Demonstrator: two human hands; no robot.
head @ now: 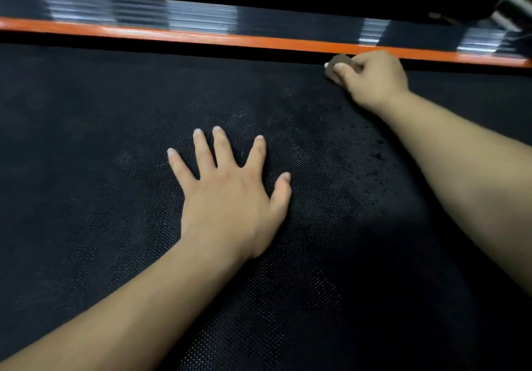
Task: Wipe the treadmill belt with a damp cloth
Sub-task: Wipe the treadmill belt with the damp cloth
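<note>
Cloth (333, 65): mostly covered by right hand (374, 77); visible corner blurred. Rail (201, 16): motion-smeared, surface detail unreadable. Area above it: dark, indistinct. Belt (86, 140): cut off left, right and bottom. Dark specks (375, 156): too small to identify. Left forearm (129, 298) and right forearm (460, 175) run out of frame.

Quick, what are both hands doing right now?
Left hand: open, fingers spread, pressed flat on the treadmill belt.
Right hand: closed, gripping the cloth at the belt's far edge.

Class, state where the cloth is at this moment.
Head view, upper right: the cloth is gripped in the right hand at the far edge of the belt, just beneath the orange strip.
</note>
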